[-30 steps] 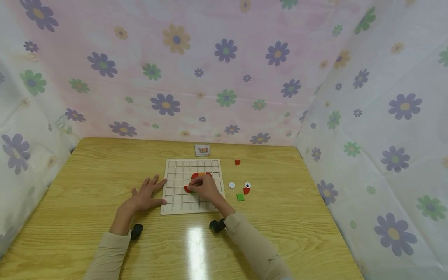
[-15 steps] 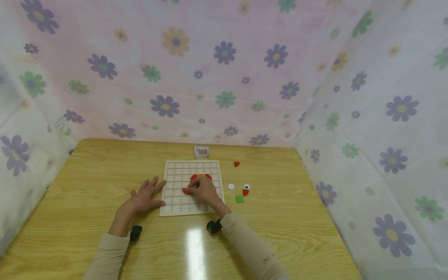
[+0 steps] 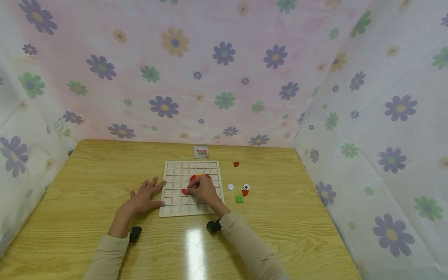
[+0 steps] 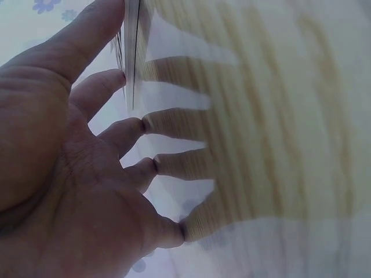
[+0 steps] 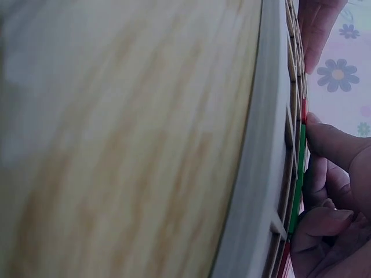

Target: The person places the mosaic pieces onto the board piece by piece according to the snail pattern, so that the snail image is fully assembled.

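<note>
A pale wooden grid board [image 3: 171, 197] lies on the table, with a few coloured pieces in its cells. My right hand [image 3: 204, 190] is over the board, thumb and fingertips pinching at a red quarter-circle piece [image 3: 184, 191]. Just behind those fingers show another red piece [image 3: 193, 177], an orange piece [image 3: 200, 176] and a further red one [image 3: 208, 177]. Seen edge-on in the right wrist view, a green strip [image 5: 298, 179] runs under the hand, which hides it from the head view. My left hand [image 3: 143, 197] rests with fingers spread, thumb and index fingertip at the board's left edge.
Right of the board lie a white disc [image 3: 230, 187], an eye disc [image 3: 246, 187], a green square [image 3: 239, 199] and two red quarter-circles, one beside the eye disc [image 3: 245, 193], one farther back [image 3: 236, 164]. A picture card [image 3: 201, 151] lies behind the board.
The head view has shifted slightly. Both hands stay almost still against the board, the right fingertips still at the same red quarter-circle piece.
</note>
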A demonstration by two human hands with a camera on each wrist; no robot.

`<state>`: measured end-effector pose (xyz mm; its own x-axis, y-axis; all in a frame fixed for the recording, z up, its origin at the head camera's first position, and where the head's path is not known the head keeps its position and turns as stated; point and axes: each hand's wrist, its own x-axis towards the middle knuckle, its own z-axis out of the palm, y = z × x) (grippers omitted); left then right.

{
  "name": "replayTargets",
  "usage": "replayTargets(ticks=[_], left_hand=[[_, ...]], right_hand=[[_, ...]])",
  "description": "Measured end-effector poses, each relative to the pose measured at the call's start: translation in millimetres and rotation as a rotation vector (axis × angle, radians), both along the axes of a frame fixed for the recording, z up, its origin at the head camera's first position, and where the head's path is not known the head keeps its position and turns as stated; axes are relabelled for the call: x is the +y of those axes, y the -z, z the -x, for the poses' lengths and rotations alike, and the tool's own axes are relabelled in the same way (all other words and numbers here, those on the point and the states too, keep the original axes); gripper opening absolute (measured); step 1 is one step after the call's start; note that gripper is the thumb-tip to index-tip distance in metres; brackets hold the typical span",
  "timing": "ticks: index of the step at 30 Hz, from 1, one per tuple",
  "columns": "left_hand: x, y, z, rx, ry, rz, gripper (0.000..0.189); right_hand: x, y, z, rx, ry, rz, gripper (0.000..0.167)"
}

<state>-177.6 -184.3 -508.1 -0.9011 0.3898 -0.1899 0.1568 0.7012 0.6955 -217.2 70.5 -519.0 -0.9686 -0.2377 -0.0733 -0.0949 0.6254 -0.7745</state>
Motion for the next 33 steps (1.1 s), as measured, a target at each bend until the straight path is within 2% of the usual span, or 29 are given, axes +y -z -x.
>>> replayTargets(ticks=[11,18,23,30,33], left_hand=[[1.8,-2.1,-0.8,0.008,0.001,0.006,0.083],[1.7,-2.6,-1.7,0.016,-0.001,0.019,0.083],[1.4,-2.2,-1.6,0.014,0.0,-0.004,0.083],[0.0,-2.0,-0.8,0.014,-0.004,0.003,0.085],[0.3,-0.6,-0.4,0.011,-0.005,0.003,0.084]], right_hand=[[1,-0.8,0.7,0.016,-0.026,-0.011,0.011],[5,-2.0,0.0,0.011,-0.064,0.025,0.007],[10,-5.3,-2.1,0.027,-0.079,0.043,0.006],[30,-7.0,-3.7,0.067,-0.087,0.135,0.01],[46,-6.3,-3.2,0.085,-0.057,0.148,0.01]])
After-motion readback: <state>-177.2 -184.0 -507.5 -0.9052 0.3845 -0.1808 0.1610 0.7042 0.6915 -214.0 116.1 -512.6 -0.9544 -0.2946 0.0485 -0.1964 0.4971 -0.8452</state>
